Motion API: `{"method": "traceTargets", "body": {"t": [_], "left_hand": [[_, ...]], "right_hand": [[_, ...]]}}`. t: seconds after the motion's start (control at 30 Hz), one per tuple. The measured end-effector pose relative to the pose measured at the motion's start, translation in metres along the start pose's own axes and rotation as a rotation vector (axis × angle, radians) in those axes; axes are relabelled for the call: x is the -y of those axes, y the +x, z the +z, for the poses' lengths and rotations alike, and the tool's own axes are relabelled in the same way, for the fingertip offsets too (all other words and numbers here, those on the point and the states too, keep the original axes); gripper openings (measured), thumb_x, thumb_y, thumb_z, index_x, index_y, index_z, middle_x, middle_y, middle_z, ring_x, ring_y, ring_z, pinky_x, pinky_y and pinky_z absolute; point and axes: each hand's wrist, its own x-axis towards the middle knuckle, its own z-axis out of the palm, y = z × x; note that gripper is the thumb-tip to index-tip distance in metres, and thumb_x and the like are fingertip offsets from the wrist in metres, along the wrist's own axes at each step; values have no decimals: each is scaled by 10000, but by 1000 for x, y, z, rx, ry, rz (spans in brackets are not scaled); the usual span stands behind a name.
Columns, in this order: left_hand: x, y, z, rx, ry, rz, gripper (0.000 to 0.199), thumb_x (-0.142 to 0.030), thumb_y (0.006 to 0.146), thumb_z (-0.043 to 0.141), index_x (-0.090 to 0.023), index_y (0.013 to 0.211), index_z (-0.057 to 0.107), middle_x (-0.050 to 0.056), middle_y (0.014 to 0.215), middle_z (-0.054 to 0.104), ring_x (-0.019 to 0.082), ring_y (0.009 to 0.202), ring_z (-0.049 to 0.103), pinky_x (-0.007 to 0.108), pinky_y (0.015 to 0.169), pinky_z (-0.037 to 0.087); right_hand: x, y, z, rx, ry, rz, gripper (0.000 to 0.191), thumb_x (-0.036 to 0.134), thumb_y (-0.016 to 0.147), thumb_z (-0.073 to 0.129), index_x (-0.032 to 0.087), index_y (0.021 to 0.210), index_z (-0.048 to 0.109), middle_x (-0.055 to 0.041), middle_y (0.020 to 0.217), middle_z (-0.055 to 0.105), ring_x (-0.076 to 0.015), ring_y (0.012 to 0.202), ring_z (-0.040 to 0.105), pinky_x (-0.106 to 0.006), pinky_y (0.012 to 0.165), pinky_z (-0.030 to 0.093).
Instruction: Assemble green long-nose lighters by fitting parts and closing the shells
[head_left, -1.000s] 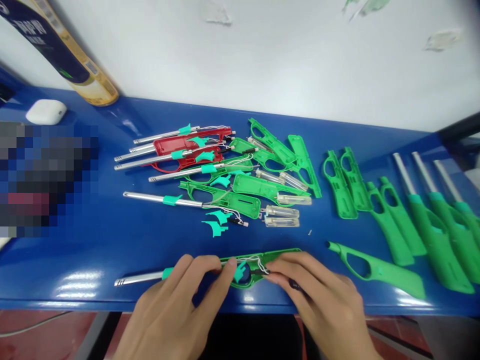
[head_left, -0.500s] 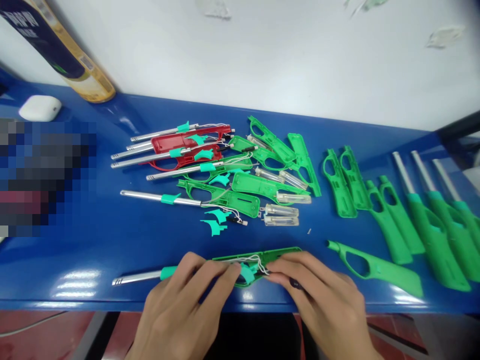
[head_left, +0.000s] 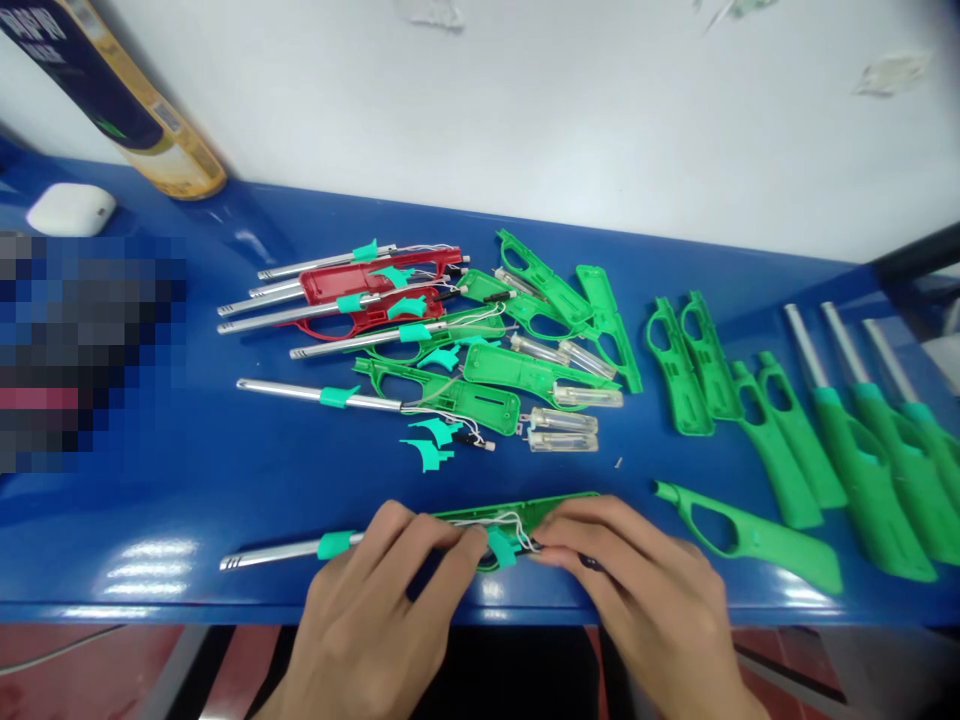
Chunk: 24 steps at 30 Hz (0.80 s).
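The green shell (head_left: 534,507) lies at six o'clock, probably light and stiff, good to hold by edges. My left hand (head_left: 375,610) pinches the turquoise trigger (head_left: 503,547); my right hand (head_left: 649,600) pinches the black part (head_left: 590,563), near fragile-looking white wires (head_left: 516,520).

Beyond the fingers (head_left: 442,570), a white wall (head_left: 525,120) with torn scraps (head_left: 892,75) on it stands behind the glossy blue table (head_left: 300,480). Striped light reflections (head_left: 150,562) shine on the tabletop left of the fingers. Nearer than the fingers, past the table's front edge, show reddish floor (head_left: 67,675) and, at left, a thin cable (head_left: 64,648).
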Motion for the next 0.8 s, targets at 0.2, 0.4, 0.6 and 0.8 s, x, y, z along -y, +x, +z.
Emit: {"method": "traceTargets", "body": {"t": [0.2,0.4,0.6,0.8], "left_hand": [[6,-3,-1,21,-9,29,261,-64,1032,624,-224,1212,727,8,1132,743,172,947,564,268,607,455],[5,-1,-3,27,-1,-10,257,-79,1056,588,-234,1205,729,25,1201,717,198,1061,576,278,671,482],[2,7,-1,25,-85,-33,320,-3,1063,477,-176,1211,702,37,1215,687,181,1067,576,318,779,474],[0,6,0,5,-102,-40,288,-43,1104,462,-161,1209,703,41,1228,692,187,1105,571,334,927,453]], "right_hand": [[0,0,3,-23,17,-17,91,196,1066,650,224,1088,734,4,1019,814,-104,922,798,-172,828,618],[2,-1,2,-47,-1,-31,127,218,1090,620,218,1067,746,7,1008,822,-94,920,798,-164,814,605],[0,-2,3,-53,-7,-44,147,162,1085,609,208,1065,747,9,1029,824,-80,941,792,-147,836,591],[-1,-4,4,-61,-10,-44,133,139,1072,623,200,1082,742,12,1029,821,-77,938,786,-152,878,584]]}}
